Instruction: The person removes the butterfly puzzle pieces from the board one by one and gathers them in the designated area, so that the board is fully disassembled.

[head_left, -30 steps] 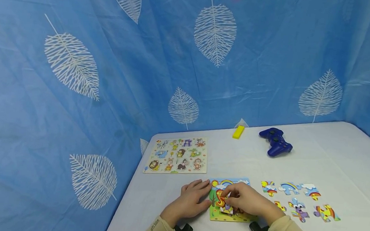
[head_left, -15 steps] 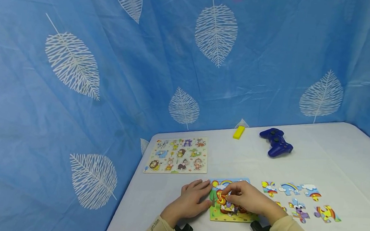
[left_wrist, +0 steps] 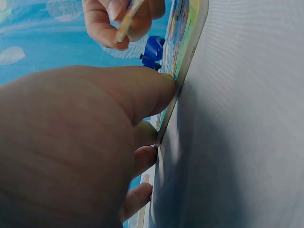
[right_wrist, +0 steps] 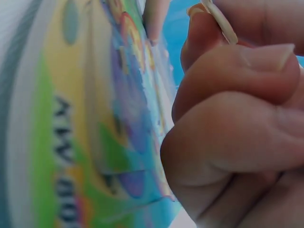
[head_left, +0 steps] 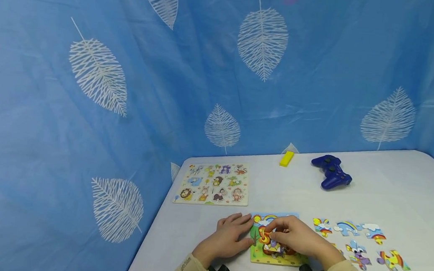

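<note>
Under the hands lies a wooden picture puzzle board with a sun, a rainbow and a yellow-green base. My left hand rests at its left side, fingers stretched; in the left wrist view the thumb presses on the board's edge. Over the board, my right hand pinches a thin puzzle piece between thumb and fingers. That piece is tilted and clear of the board in the left wrist view. The right wrist view shows only the piece's pale edge, so its picture is mostly hidden.
Several loose jigsaw pieces lie in two rows right of the board. Behind stand an animal puzzle board, a yellow block and a blue game controller. A blue leaf-patterned curtain encloses the table.
The head view has shifted slightly, moving everything rightward in it. The puzzle piece in my right hand has changed its tilt over the board. My left hand stays at the board's edge.
</note>
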The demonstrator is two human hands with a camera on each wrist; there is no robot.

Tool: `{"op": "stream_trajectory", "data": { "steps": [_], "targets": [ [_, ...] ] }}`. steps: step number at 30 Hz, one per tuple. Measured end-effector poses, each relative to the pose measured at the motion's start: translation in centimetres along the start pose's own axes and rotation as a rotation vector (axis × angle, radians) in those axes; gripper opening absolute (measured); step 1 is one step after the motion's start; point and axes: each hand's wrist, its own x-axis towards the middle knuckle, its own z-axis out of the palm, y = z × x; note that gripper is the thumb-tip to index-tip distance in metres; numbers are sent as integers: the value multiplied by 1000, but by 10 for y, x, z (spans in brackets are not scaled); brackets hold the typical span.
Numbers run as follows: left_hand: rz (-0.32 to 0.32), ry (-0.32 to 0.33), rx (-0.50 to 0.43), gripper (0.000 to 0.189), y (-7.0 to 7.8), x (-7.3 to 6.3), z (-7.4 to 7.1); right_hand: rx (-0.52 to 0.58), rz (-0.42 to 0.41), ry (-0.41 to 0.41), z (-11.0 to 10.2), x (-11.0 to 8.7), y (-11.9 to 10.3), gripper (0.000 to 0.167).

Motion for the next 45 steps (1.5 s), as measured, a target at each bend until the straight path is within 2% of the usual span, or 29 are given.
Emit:
{"op": "stream_trajectory", "data": {
  "steps": [6, 10, 13, 16, 21, 25, 30, 35, 40, 45],
  "targets": [
    [-5, -15, -10, 63, 0, -1, -1, -32, -1, 44, -5, -4, -10, 22],
    [-5, -28, -29, 63, 0, -4, -3, -50, -10, 74, -16, -17, -24, 22],
    [-3, -17, -35, 63, 0, -5, -4, -45, -9, 88, -34, -39, -30, 23],
    [-5, -5, -38, 62, -1, -5, -4, -74, 29, 96, -56, -70, -24, 22],
    [2, -14, -49, 62, -1, -4, -3, -136, 172, 69, -86, -123, 8, 17],
    [0, -12, -53, 63, -1, -2, -5, -133, 215, 12, -94, -147, 30, 13],
    [-6, -15, -67, 63, -1, -3, -6, -114, 261, -22, -87, -154, 47, 9],
    [-1, -20, -77, 63, 1, -3, -4, -285, 323, 64, -76, -157, 57, 17],
    [-14, -24, -77, 63, 2, -3, -4, -412, 461, 152, -69, -153, 61, 25],
    [-10, -20, -55, 63, 1, -2, -3, -521, 551, 192, -66, -152, 59, 38]
  ]
}}
